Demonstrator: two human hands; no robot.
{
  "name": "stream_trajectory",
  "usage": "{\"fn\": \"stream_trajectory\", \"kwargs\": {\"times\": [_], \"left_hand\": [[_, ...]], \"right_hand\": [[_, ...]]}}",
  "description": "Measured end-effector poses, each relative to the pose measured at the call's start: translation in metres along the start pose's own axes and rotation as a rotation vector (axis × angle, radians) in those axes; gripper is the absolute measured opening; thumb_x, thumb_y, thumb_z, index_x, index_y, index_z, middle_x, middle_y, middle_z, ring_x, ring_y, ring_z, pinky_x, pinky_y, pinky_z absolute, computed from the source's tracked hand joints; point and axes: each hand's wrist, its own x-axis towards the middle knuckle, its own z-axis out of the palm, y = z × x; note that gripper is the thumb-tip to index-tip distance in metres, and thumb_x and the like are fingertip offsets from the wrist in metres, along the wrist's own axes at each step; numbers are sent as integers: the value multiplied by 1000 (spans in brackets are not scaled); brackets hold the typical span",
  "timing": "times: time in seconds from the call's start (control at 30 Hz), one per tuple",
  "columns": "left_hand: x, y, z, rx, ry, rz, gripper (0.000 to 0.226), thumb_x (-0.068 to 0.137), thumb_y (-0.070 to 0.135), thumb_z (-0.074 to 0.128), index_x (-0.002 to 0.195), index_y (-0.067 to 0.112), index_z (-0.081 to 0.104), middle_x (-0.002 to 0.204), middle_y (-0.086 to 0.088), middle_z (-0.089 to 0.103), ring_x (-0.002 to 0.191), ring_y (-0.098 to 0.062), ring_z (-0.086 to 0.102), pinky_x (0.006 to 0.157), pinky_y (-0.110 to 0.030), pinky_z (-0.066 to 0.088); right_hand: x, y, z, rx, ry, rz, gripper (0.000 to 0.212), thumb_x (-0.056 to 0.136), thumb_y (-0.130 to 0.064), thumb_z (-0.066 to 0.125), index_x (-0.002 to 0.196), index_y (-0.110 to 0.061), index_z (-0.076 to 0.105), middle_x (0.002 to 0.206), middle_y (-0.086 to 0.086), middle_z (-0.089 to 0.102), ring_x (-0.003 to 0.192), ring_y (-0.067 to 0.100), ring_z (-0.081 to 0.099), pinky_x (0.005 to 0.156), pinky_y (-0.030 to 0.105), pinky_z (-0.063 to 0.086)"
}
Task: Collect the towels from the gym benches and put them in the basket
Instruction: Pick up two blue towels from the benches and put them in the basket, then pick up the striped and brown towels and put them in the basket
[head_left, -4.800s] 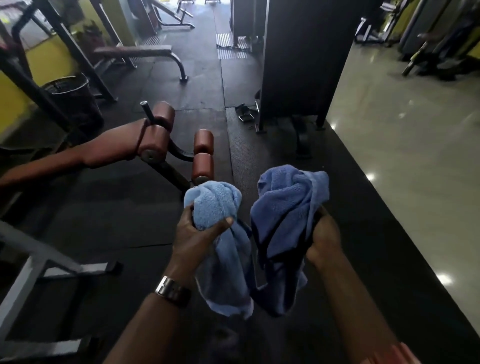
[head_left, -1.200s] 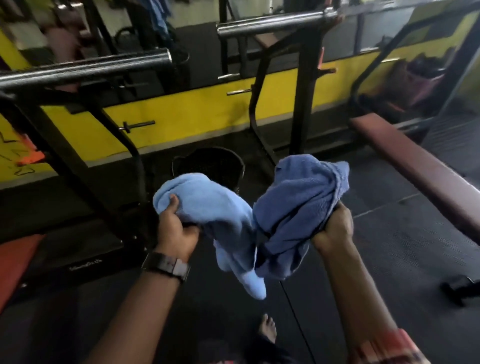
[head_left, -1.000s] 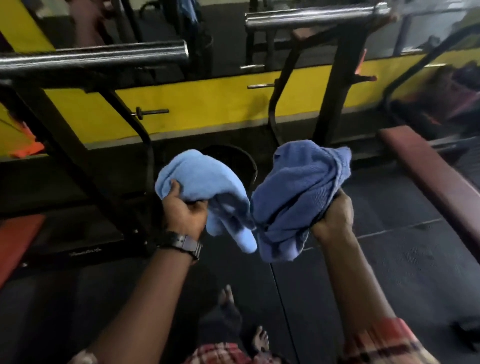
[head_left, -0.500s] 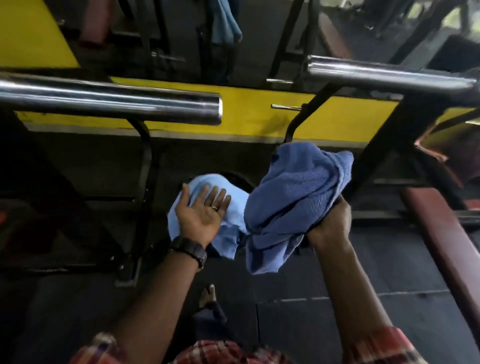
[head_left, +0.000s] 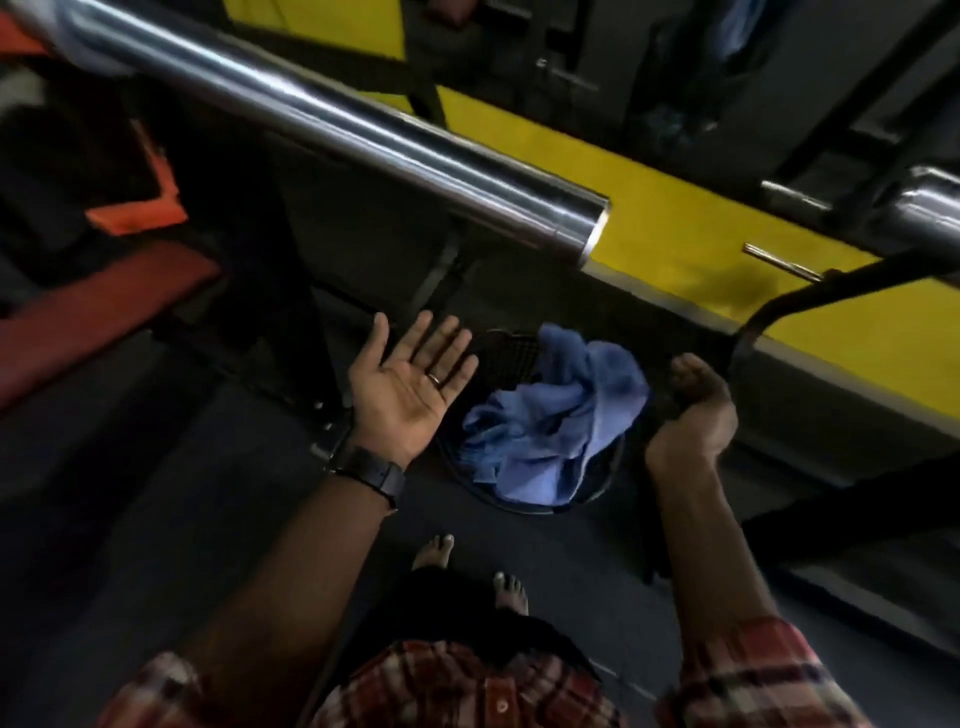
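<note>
Crumpled blue towels (head_left: 556, 431) lie in the round black mesh basket (head_left: 506, 347) on the dark floor in front of me. My left hand (head_left: 410, 387) hovers just left of the basket, palm up with straight spread fingers, holding nothing. My right hand (head_left: 693, 410) hangs just right of the basket with loosely curled fingers and nothing in it. Neither hand touches the towels. I cannot tell the towels apart in the heap.
A thick steel barbell end (head_left: 395, 140) crosses overhead above the basket, and a second bar (head_left: 930, 213) sits at the right. Black rack posts (head_left: 301, 291) stand to the left. A red bench pad (head_left: 104, 306) lies far left. My bare feet (head_left: 509, 590) stand before the basket.
Both hands let go of their towels, first the left, then the right. The towels now lie in the basket, and I have leaned in closer over it.
</note>
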Motion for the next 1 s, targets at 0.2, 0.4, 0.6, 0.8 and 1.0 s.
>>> {"fn": "stream_trajectory", "kwargs": {"times": [0.2, 0.4, 0.6, 0.8, 1.0], "left_hand": [[-53, -9, -9, 17, 79, 178, 59, 91, 55, 54, 134, 14, 56, 135, -13, 63, 123, -30, 62, 101, -48, 50], [-107, -10, -28, -4, 129, 332, 58, 90, 54, 54, 133, 15, 57, 133, -12, 65, 121, -29, 63, 98, -48, 51], [-183, 20, -75, -106, 157, 500, 60, 89, 53, 56, 135, 14, 57, 133, -13, 64, 120, -31, 63, 101, -50, 49], [-293, 59, -147, -146, 223, 679, 60, 89, 52, 58, 135, 15, 56, 133, -13, 65, 121, -31, 63, 96, -48, 53], [-442, 101, -249, -184, 332, 877, 51, 89, 55, 54, 123, 19, 63, 134, -10, 65, 122, -28, 63, 94, -46, 52]], "right_hand": [[4, 17, 3, -139, -170, 78, 29, 83, -14, 53, 74, -24, 78, 94, -4, 77, 89, 10, 71, 81, 29, 51], [-30, 38, 17, -219, -337, 142, 31, 84, -15, 47, 91, -24, 77, 94, -11, 77, 104, 16, 66, 81, 33, 52], [-104, 67, 47, -287, -564, 206, 26, 91, -19, 47, 101, -22, 72, 107, -2, 74, 107, 17, 65, 78, 32, 52], [-229, 118, 65, -298, -828, 254, 26, 98, -25, 45, 108, -21, 69, 114, 0, 71, 104, 17, 65, 72, 31, 53], [-403, 196, 63, -356, -1068, 337, 27, 96, -20, 45, 108, -21, 69, 116, 2, 71, 101, 18, 65, 74, 34, 53]]}}
